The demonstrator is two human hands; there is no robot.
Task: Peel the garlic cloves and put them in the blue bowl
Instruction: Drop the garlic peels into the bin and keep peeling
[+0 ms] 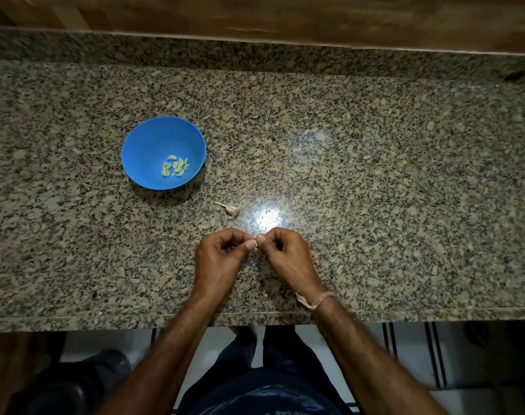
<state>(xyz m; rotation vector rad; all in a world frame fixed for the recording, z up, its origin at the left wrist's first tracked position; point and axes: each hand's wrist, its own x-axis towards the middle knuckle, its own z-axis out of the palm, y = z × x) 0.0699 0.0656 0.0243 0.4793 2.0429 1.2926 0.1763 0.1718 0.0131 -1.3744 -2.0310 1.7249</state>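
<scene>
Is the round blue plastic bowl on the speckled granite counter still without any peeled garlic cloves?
No: a small heap of pale peeled garlic cloves lies at the bottom of the round blue plastic bowl.

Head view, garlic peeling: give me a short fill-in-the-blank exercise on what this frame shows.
1. The peeled cloves lie inside the ____ bowl.
2. The left hand and right hand pinch a small clove between their ____.
3. The leftover garlic piece lies on the counter, between the bowl and the ____.

Missing words: blue; thumbs and fingertips; hands
</scene>
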